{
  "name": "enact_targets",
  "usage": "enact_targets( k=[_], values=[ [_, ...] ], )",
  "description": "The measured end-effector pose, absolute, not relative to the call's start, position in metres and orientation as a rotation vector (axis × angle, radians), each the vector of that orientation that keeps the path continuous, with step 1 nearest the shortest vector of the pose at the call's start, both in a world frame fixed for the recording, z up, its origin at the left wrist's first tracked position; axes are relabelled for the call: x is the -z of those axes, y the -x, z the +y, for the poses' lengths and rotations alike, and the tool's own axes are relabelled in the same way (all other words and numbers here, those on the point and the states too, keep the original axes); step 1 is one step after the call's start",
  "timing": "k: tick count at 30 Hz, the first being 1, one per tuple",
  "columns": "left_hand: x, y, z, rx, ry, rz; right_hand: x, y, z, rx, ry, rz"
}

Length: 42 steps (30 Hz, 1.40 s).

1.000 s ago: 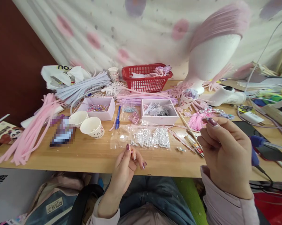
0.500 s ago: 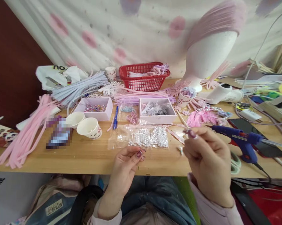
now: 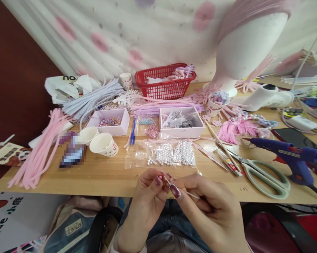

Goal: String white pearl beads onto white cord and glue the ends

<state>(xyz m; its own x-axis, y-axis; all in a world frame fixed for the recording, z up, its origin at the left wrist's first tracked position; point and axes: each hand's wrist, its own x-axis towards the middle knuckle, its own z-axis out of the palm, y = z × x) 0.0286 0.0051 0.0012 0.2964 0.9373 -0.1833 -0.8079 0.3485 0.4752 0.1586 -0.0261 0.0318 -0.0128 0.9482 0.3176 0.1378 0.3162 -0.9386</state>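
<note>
Over the front edge of the tabletop [image 3: 95,180], left hand [image 3: 147,198] pinches a small pink bead [image 3: 160,177], right hand [image 3: 212,205] a thin pale cord [image 3: 167,180].

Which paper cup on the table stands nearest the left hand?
The frontmost paper cup, left of the clear bead bag; its neighbour stands just behind, the other cups farther from the left hand.

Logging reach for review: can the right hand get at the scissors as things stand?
Probably yes: nothing covers the scissors lying nearby, though the right hand is pinching a thin strand.
</note>
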Motion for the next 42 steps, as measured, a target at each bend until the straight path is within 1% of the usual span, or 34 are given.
enact_targets(
  k=[9, 19, 34, 42],
  values=[
    [-0.002, -0.026, 0.005, -1.169, -0.36, 0.474, -0.038, -0.164, -0.021, -1.123, 1.042, -1.426],
    [0.002, -0.026, 0.004, -1.167, -0.37, 0.464, -0.034, -0.165, -0.021, -1.21, 1.007, -1.369],
    [-0.008, -0.024, 0.008, -1.022, -0.43, 0.546, -0.032, -0.173, -0.017, -1.14, 1.073, -1.511],
    [-0.002, -0.022, 0.008, -1.237, -0.725, 0.737, -0.024, -0.177, -0.012, -1.127, 1.133, -1.499]
  ],
)
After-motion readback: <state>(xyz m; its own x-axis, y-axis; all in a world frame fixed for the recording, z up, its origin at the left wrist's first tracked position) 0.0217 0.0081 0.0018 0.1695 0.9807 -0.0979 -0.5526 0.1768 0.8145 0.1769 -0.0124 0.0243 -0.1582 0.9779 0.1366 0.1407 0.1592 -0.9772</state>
